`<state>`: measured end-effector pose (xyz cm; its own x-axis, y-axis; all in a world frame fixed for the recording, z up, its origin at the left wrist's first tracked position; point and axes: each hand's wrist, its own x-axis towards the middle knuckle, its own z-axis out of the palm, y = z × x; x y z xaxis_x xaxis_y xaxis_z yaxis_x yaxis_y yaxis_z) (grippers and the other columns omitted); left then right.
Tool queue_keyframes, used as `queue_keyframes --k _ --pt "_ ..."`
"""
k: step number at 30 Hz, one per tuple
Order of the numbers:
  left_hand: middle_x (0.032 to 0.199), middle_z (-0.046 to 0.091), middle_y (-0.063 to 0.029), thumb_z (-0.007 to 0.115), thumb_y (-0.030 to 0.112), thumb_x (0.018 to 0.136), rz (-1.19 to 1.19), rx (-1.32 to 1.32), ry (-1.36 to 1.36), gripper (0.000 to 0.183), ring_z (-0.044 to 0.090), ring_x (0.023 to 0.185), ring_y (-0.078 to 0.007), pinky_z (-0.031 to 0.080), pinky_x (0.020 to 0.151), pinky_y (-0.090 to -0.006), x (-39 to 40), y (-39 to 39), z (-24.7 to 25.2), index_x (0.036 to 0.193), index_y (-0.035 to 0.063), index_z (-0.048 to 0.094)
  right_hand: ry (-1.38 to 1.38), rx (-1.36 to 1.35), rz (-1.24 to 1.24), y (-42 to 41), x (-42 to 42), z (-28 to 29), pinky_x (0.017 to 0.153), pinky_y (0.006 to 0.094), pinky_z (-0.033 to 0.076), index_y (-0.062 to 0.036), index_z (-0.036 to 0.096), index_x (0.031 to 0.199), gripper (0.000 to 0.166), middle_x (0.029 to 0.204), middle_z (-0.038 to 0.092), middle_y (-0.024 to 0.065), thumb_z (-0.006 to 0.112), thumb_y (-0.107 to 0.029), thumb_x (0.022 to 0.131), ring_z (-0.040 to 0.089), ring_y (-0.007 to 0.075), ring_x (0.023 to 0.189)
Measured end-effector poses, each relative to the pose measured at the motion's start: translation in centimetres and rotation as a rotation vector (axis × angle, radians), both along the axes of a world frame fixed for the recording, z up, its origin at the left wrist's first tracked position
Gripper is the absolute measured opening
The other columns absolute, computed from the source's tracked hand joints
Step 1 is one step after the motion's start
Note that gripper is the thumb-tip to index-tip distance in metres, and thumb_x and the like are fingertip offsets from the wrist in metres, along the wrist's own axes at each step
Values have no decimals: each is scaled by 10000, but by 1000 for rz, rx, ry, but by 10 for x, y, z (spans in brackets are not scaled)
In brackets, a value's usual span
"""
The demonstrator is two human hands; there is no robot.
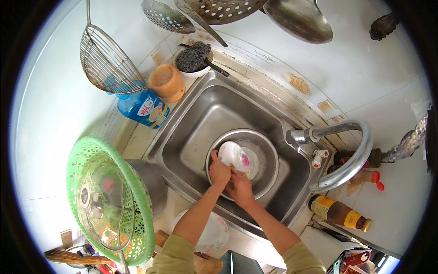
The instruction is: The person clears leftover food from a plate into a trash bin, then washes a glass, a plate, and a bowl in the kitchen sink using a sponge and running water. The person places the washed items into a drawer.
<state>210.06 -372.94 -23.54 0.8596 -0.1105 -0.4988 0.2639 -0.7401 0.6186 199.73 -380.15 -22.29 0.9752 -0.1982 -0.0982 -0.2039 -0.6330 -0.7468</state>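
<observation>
A white bowl [230,154] with pink floral decoration is tilted inside a round metal basin [273,171]. Clear water [256,161] lies in the basin, which stands in a stainless steel sink [195,102]. At the bowl's left side, my left hand [219,173] grips it, one finger along the rim. My right hand [241,187] is at the bowl's near edge with its fingers against it; the fingertips are partly hidden. My hands are close together, almost crossing at the fingers.
A curved metal faucet [366,147] arches at the right, near sauce bottles [338,212]. A green colander [73,191] with a glass lid stands left. Behind it are a blue detergent bottle [140,108] and scouring pads [195,56]. Metal ladles [297,20] hang above. A white plate [214,233] lies below my forearms.
</observation>
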Motion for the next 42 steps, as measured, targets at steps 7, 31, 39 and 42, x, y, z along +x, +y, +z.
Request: queue_keyframes --k 7,31,39,42 --pt "981 645 -287 537 7 795 -9 -39 184 502 632 937 -462 506 806 -521 20 -2 -9 1249 107 347 206 -405 213 -68 -14 -46 1087 389 400 -82 598 1218 638 1438 448 91 728 32 603 430 315 1315" --pt "960 688 -97 776 64 699 130 -769 72 401 647 858 -165 525 766 -315 10 33 60 1068 -16 640 -187 283 -558 -79 30 -67 999 351 422 42 649 1065 303 923 679 103 632 -222 915 635 296 1026" --pt "866 692 -174 746 124 678 87 -478 -216 353 676 790 -286 523 736 -366 -9 31 57 994 -3 651 33 310 -377 -90 29 -51 952 337 472 13 705 1071 246 1183 662 145 667 -77 844 619 331 1113" --pt "881 680 -205 718 156 706 70 -409 -225 348 668 823 -361 521 726 -397 -16 29 61 1016 11 653 -230 553 -295 -53 35 32 999 337 433 5 698 1097 250 1246 635 150 669 -123 884 579 301 1190"
